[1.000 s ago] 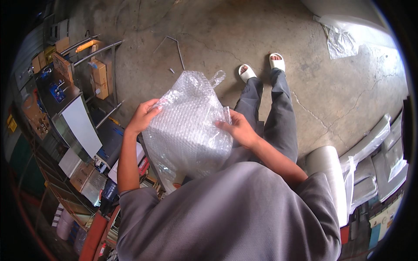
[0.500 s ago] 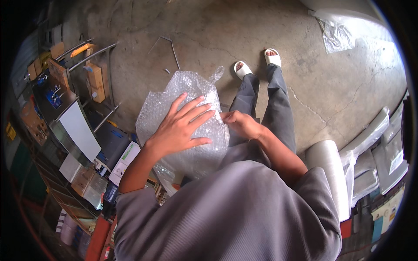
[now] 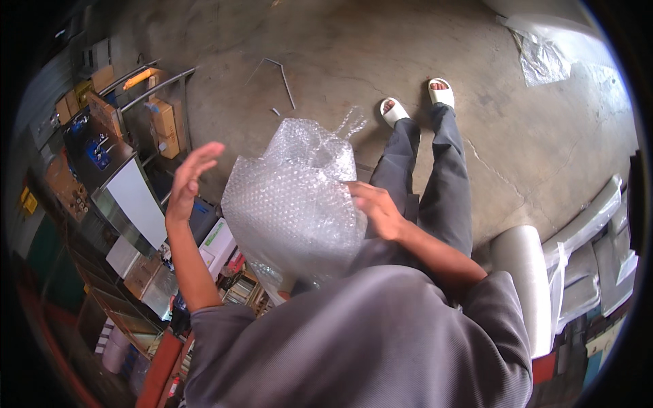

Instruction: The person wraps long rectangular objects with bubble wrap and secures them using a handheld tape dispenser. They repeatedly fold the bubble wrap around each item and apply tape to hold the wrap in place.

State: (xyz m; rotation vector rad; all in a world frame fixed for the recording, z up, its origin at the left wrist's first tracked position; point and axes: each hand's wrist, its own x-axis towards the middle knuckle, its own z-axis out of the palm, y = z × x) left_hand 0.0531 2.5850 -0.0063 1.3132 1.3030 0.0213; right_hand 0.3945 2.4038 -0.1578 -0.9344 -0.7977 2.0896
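Note:
A bundle of clear bubble wrap (image 3: 292,197) lies in front of me, close to my lap, with crumpled, loose ends at its far side. What is inside it, if anything, cannot be made out. My left hand (image 3: 190,180) is raised to the left of the bundle, apart from it, fingers loosely extended and holding nothing. At the bundle's right edge is my right hand (image 3: 379,209), its fingers bent against the plastic. It is slightly blurred, and its fingertips partly merge with the wrap, so a grip cannot be made out.
A workbench (image 3: 102,160) with tools, a white panel (image 3: 136,204) and a cardboard box (image 3: 163,127) on a metal frame stand to the left. A large pale roll (image 3: 522,285) and plastic-wrapped pieces (image 3: 585,245) stand at right. Thin strips (image 3: 286,81) lie on the concrete floor.
My left hand has lifted off the bubble wrap and swung left. My right hand stays at the bundle's right edge, its fingers loosened from their earlier pinch. The whole view has shifted slightly.

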